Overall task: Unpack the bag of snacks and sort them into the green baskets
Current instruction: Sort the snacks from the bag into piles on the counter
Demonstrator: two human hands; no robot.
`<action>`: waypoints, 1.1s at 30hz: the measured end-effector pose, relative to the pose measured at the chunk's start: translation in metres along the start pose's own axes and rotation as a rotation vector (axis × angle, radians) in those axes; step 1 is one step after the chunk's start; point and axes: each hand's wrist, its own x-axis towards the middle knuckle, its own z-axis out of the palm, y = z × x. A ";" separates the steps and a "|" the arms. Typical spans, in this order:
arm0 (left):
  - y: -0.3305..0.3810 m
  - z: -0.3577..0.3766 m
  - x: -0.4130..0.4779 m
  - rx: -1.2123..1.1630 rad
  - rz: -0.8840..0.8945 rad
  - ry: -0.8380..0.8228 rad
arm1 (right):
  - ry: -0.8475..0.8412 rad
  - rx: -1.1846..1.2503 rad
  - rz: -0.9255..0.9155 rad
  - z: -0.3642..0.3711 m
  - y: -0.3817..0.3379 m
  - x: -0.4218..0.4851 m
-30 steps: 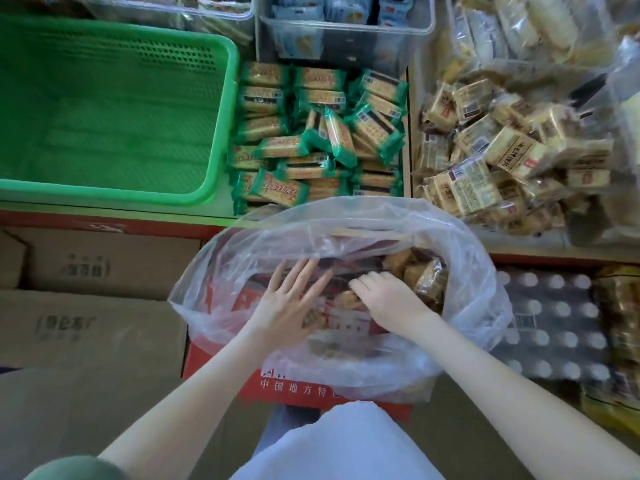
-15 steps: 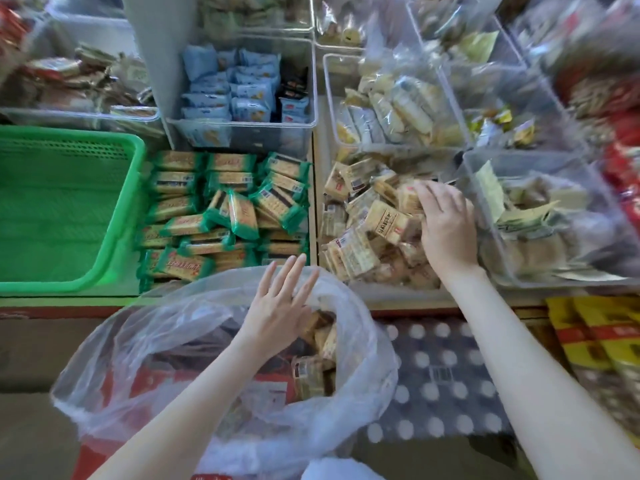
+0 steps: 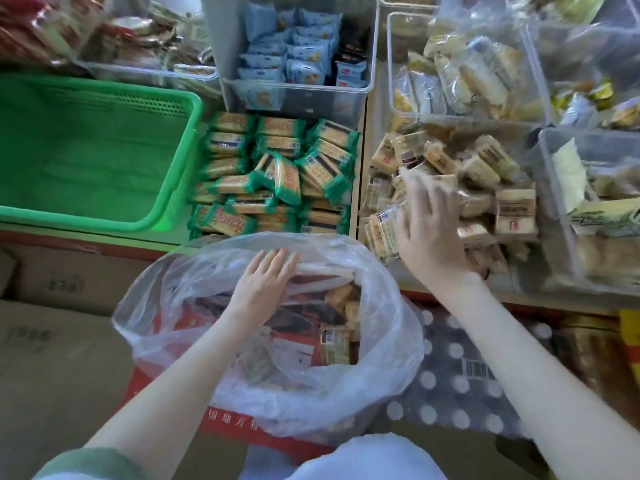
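Green basket (image 3: 104,218): it sits at your far left on the shelf, just beside the green-wrapped packs; only its slotted walls and floor show.
Plastic bag (image 3: 391,344): clear, mouth wide open, directly in front of you and below the shelf edge, resting on a red box (image 3: 242,426).
Cardboard boxes (image 3: 52,341): these are stacked to the left of the bag.
Beige snack pile (image 3: 491,174): loose tan packets are heaped in the compartment at your right, lying at all angles.
Green-wrapped packs (image 3: 277,174): they fill the space between the basket and the beige pile, partly in rows and partly tumbled.
Clear bin (image 3: 363,46): it stands behind the green-wrapped packs and holds pale blue packets.
Right hand (image 3: 429,233): you have it over the near left part of the beige pile, fingers spread apart and loose; the fingertips are blurred.
Left hand (image 3: 263,285): it lies flat inside the bag's mouth, with fingers straight and close together and the tips at the far rim.
Bagged snacks (image 3: 334,344): a few tan packets lie against the bag's right wall, apart from your left hand.
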 end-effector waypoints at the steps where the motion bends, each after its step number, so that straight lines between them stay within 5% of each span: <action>1: -0.009 0.004 -0.011 0.000 -0.008 0.005 | -0.080 0.057 -0.109 0.011 -0.030 -0.017; 6: -0.050 0.032 -0.083 -0.007 0.000 0.006 | -0.739 0.200 -0.408 0.076 -0.144 -0.103; 9: -0.067 0.045 -0.127 -0.045 0.026 -0.072 | -1.099 0.133 -0.185 0.101 -0.174 -0.117; 11: -0.076 0.051 -0.154 -0.065 0.058 -0.177 | -1.196 0.099 -0.010 0.112 -0.187 -0.117; 23: -0.085 0.077 -0.206 -0.080 0.199 -0.038 | -1.217 -0.078 0.187 0.144 -0.246 -0.152; 28: -0.082 0.084 -0.214 -0.113 0.203 0.023 | -1.208 -0.123 -0.041 0.145 -0.266 -0.160; 33: -0.075 0.071 -0.204 -0.147 0.173 -0.031 | -1.073 0.087 0.116 0.134 -0.250 -0.157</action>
